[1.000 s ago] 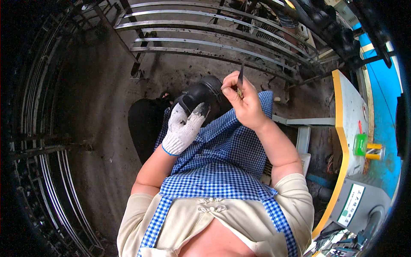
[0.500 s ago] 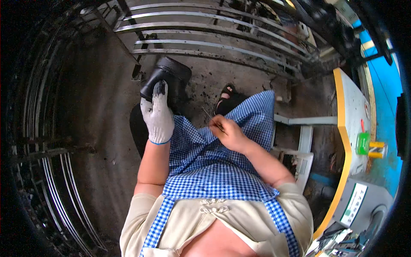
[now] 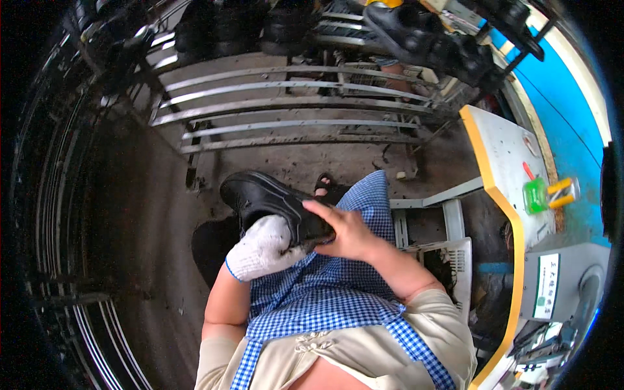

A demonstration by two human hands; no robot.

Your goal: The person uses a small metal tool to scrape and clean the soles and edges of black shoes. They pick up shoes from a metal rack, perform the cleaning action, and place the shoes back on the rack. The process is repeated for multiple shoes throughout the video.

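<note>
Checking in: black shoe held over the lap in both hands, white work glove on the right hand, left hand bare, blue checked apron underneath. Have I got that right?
Not quite: the gloves are swapped. In the head view the white work glove is on the left hand, and the right hand is bare. The rest stands: both hands hold the black shoe over the lap, above the blue checked apron.

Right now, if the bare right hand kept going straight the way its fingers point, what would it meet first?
The right hand points left across the lap and already rests on the black shoe. Going on, its fingers would probably meet the gloved left hand holding the shoe from below, though depth is hard to judge.
</note>
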